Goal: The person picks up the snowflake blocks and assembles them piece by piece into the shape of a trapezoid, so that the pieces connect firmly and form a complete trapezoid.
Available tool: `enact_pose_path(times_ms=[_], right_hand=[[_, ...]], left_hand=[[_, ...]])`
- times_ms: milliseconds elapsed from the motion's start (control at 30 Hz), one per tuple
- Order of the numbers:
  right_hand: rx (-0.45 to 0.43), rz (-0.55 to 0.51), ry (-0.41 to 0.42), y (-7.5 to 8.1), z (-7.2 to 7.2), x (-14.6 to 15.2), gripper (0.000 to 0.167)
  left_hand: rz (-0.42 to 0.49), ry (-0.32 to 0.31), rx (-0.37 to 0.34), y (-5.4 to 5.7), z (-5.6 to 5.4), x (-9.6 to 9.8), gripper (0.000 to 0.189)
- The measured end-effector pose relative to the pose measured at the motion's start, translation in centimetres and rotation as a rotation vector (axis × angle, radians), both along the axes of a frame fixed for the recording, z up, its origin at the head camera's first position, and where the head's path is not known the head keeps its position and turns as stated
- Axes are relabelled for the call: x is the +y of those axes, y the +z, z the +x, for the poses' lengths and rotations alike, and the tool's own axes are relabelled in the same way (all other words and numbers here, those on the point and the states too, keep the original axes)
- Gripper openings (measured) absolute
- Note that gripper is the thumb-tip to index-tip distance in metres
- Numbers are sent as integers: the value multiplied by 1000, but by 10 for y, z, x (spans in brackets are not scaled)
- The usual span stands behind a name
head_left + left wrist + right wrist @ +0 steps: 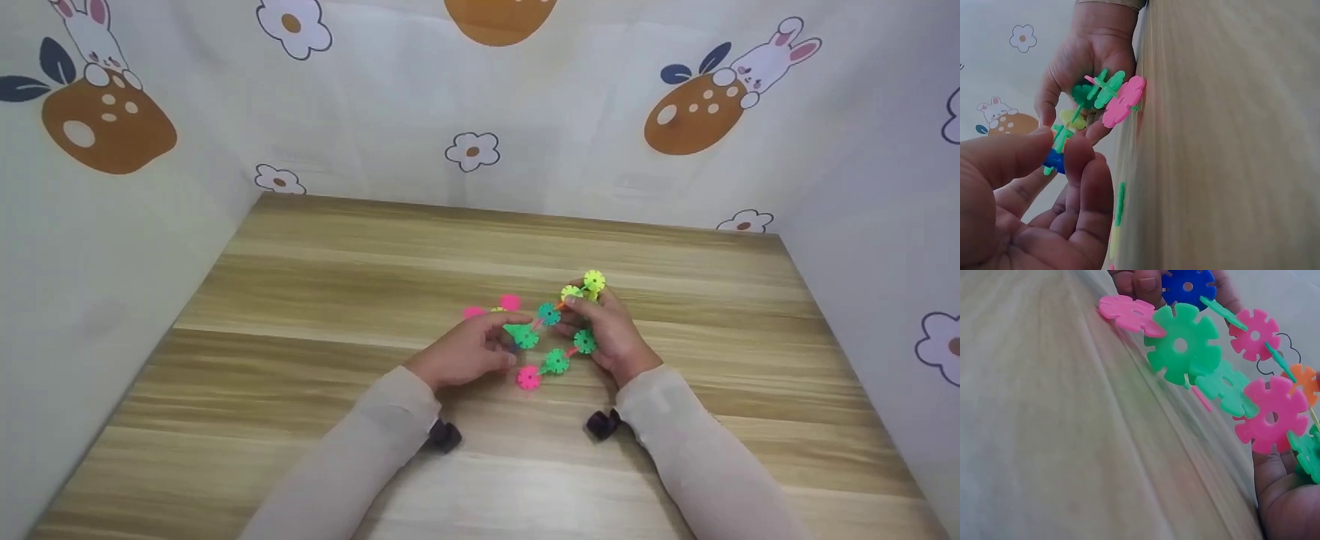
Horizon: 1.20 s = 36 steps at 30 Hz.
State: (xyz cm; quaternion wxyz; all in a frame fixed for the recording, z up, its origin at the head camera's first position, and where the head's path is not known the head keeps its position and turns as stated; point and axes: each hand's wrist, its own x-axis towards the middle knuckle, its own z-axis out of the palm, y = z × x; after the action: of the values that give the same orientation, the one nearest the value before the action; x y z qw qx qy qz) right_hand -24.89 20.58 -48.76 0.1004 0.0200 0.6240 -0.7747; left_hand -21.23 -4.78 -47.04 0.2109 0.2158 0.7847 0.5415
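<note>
A chain of notched plastic snowflake discs in several colours hangs between the two hands. My right hand [616, 334] holds it at the far end, thumb on a yellow disc [571, 293], another yellow disc [594, 281] standing above. My left hand [469, 351] pinches the other end between thumb and fingers, at a blue disc [1055, 162] and a green one. From my right hand a second branch runs back towards the person, through a green disc [556, 361] to a pink disc [529, 377] at its tip. My right palm is partly hidden by discs.
Beyond my left hand, other pink discs [510, 302] and a yellowish piece lie on the wooden table [337, 270], partly covered by that hand. Patterned cloth walls [375, 112] stand at the back and both sides. Black devices [446, 435] sit under the wrists.
</note>
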Motion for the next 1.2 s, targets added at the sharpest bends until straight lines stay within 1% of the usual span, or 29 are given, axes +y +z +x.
enact_pose_path(times_ms=[100,200,300,467,733,867,1033,1200], right_hand=[[-1,-24,7,0,-1,1,26],[10,-45,20,-1,-1,2,25],[15,-53,23,-1,-1,2,25],[21,-52,20,-2,-1,3,27],[19,-45,14,-1,0,2,23],[29,-43,17,-1,0,1,21],[34,-47,33,-1,0,2,24],[25,-28,24,0,1,3,30]], left_hand=[[-1,-40,18,-1,-3,0,60],[-4,-53,38,0,-6,0,57],[-17,-52,42,1,-7,0,54],[-33,-45,24,1,-8,1,49],[20,-25,29,-2,-4,3,52],[20,-17,35,-3,-2,3,50],[10,-11,27,-1,-1,4,50],[31,-16,51,-2,0,5,50]])
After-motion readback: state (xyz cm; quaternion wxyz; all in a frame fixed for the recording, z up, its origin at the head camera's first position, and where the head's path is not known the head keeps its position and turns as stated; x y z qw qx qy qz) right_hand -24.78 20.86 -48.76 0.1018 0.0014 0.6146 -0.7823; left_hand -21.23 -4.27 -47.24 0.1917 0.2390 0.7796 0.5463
